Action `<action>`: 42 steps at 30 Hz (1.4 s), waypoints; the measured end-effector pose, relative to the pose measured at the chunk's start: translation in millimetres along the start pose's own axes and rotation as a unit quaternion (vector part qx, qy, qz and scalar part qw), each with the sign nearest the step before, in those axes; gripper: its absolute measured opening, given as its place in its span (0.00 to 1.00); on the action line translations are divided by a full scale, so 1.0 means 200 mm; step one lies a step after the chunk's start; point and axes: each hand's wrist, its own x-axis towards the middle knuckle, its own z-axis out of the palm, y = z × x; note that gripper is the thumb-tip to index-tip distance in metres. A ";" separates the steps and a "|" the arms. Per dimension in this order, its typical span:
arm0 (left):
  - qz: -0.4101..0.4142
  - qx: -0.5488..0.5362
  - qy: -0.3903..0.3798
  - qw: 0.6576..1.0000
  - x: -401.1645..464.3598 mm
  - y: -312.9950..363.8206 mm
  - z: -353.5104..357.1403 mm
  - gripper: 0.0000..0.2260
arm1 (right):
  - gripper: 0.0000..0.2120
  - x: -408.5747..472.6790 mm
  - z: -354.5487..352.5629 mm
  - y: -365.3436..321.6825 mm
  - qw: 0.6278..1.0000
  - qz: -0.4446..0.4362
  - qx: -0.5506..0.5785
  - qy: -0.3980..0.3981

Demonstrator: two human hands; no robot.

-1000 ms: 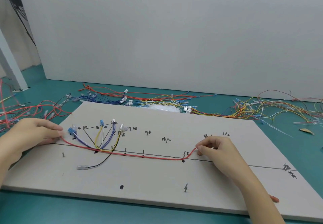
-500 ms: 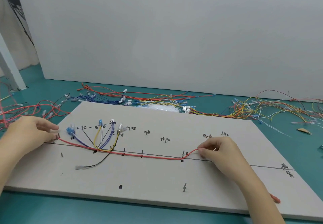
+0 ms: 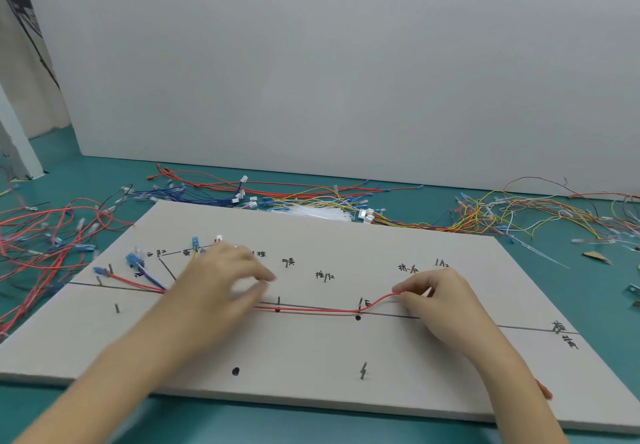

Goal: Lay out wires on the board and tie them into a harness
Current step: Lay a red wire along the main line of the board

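Routing step: the person is laying a red wire (image 3: 311, 310) along the black guide line of the grey board (image 3: 381, 391), past the pins.
Right hand (image 3: 436, 300): fingers pinched shut on the wire's free end, lifted just above the line.
Left hand (image 3: 221, 284): blurred, over the fan of blue and yellow wires; fingers spread, gripping nothing that I can see.
Wire's far end: blue connector (image 3: 101, 271) near the board's left edge.
Spare wires: strewn on the teal worktop (image 3: 606, 291) behind.
Next, I judge: press the slack down against the line, then draw it taut rightward.
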 end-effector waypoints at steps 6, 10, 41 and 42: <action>0.157 -0.003 -0.047 0.986 0.08 0.25 0.25 0.07 | 0.08 0.01 -0.04 0.01 0.999 -0.029 -0.015 0.030; 0.196 0.061 -0.049 0.977 0.15 0.35 0.36 0.09 | 0.08 0.01 -0.07 0.01 0.997 -0.044 -0.047 0.033; 0.123 0.053 -0.159 0.978 0.20 0.39 0.48 0.27 | 0.11 0.00 -0.42 0.08 0.985 0.147 -0.050 0.079; 0.125 0.067 -0.168 0.976 0.20 0.40 0.49 0.29 | 0.11 0.01 -0.41 0.09 0.984 0.144 -0.033 0.096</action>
